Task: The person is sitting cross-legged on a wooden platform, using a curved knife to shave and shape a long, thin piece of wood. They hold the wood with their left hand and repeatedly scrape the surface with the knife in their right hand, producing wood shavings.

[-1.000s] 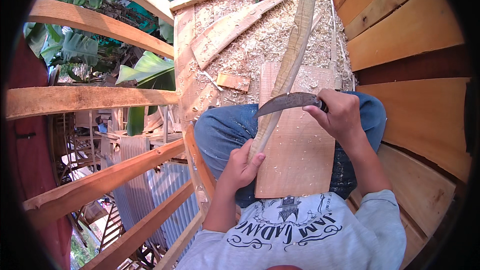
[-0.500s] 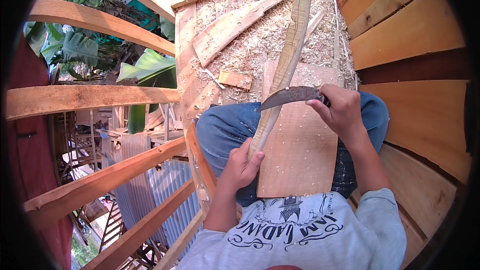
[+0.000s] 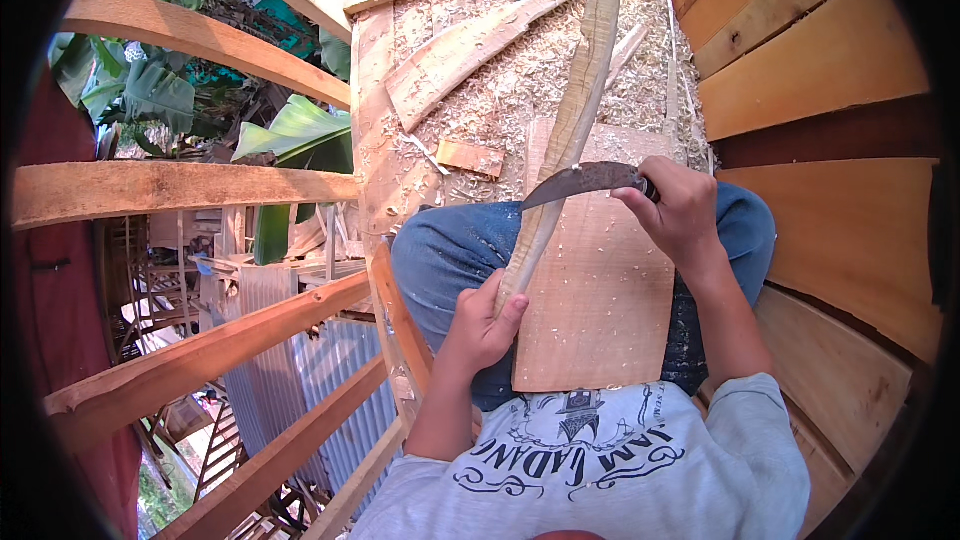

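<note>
My left hand [image 3: 485, 325] is wrapped round the near end of a long, pale wooden stick [image 3: 572, 130], which slants away from me past the top edge of the view. In my right hand [image 3: 678, 202] is the handle of a curved knife [image 3: 585, 181] with a dark, stained blade. The blade lies across the stick a little beyond my left hand, its tip pointing left. Below the stick a flat wooden board [image 3: 600, 310] rests across my lap, dotted with small shavings.
Wood shavings [image 3: 480, 95] cover the floor ahead, with a broad plank offcut [image 3: 480, 45] and a small wood block [image 3: 470, 158] among them. Open wooden rails [image 3: 190, 195] stand at left, with corrugated sheets [image 3: 340, 360] below. A plank wall [image 3: 820, 130] rises close at right.
The knife and my right hand have shifted slightly away from me along the stick, and the blade has tilted a little. My left hand keeps its hold, having moved up only slightly.
</note>
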A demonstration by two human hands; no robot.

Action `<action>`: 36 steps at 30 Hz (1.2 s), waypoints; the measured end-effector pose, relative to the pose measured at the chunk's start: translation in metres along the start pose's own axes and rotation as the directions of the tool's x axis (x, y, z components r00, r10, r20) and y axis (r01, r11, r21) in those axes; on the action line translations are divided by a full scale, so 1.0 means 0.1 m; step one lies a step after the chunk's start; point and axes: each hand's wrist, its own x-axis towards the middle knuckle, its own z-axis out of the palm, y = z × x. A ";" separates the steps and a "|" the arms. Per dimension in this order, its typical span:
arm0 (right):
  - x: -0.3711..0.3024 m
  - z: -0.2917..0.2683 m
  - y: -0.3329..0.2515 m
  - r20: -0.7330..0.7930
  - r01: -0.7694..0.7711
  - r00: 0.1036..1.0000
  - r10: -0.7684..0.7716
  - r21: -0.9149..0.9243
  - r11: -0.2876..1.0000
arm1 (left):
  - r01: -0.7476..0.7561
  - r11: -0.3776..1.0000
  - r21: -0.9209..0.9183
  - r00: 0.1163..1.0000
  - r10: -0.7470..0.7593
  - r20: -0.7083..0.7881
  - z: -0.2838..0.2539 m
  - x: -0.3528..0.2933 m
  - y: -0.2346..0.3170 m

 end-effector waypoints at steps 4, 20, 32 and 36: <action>-0.23 0.09 -0.31 0.196 0.250 0.941 -0.277 0.148 0.957 | -0.023 1.000 0.015 1.000 0.023 0.021 0.00 0.00 -0.09; -0.11 0.06 -0.12 0.175 0.221 0.956 -0.237 0.103 0.970 | -0.013 0.999 0.033 1.000 0.012 0.007 -0.01 0.02 -0.04; -0.18 0.22 -0.14 0.071 0.068 0.994 -0.089 0.263 0.962 | -0.007 1.000 0.003 1.000 0.007 0.017 0.03 0.05 -0.01; 0.03 0.09 0.01 0.066 -0.016 0.998 0.004 0.178 0.984 | 0.017 1.000 -0.011 1.000 -0.017 -0.014 0.03 0.01 -0.02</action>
